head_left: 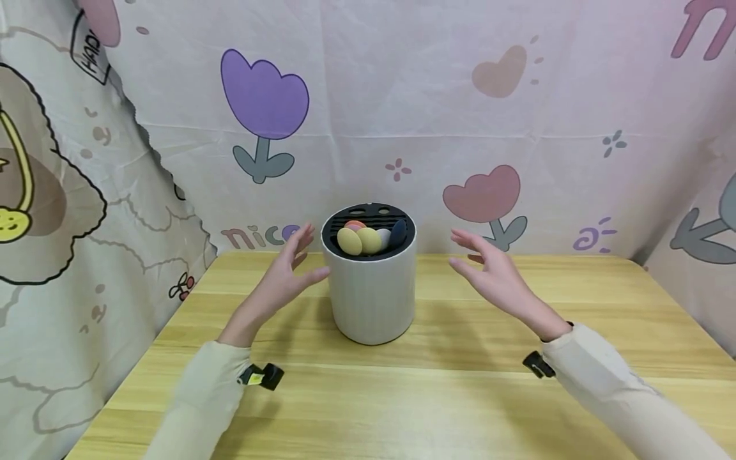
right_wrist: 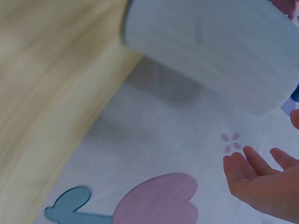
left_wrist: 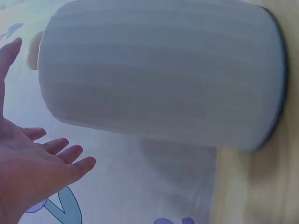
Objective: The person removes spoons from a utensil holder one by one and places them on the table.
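A white ribbed cylinder (head_left: pixel 372 300) stands upright on the wooden table, topped by a black slotted lid (head_left: pixel 345 217). Several smooth egg-shaped pieces lie on that lid: two pale yellow ones (head_left: pixel 349 241), an orange one (head_left: pixel 355 225), a light grey one (head_left: pixel 384 239) and a dark blue one (head_left: pixel 398 234). My left hand (head_left: pixel 280 281) is raised at the cylinder's left, thumb tip close to its side, fingers spread and holding nothing. To the right, farther from the cylinder, my right hand (head_left: pixel 499 276) hovers with relaxed fingers, palm facing inward and nothing in it.
The wooden table (head_left: pixel 402 402) runs back to a printed cloth (head_left: pixel 368 76) hanging just behind the cylinder. Another length of cloth (head_left: pixel 126 243) hangs along the left side. Small black wrist cameras (head_left: pixel 271 377) show at both sleeves.
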`<action>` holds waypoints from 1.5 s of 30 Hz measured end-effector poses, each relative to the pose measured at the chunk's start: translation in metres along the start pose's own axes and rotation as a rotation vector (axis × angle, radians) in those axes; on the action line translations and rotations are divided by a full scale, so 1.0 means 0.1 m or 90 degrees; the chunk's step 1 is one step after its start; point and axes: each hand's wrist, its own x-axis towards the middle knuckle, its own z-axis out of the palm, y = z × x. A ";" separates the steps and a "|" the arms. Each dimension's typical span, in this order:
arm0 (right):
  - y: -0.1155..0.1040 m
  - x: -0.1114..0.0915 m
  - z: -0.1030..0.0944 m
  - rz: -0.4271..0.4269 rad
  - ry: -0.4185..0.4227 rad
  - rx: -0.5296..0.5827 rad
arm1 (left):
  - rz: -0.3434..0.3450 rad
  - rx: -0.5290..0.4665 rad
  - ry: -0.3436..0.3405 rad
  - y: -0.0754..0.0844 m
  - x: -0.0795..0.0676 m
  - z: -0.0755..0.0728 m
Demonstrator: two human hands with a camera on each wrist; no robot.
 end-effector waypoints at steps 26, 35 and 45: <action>-0.48 0.62 0.17 0.025 -0.085 0.251 | 0.016 -0.256 0.010 -0.22 0.35 0.28; -0.51 0.66 0.20 0.038 -0.108 0.250 | 0.023 -0.258 0.019 -0.23 0.37 0.31; -0.46 0.66 0.20 0.059 -0.127 0.235 | 0.019 -0.237 0.019 -0.24 0.35 0.33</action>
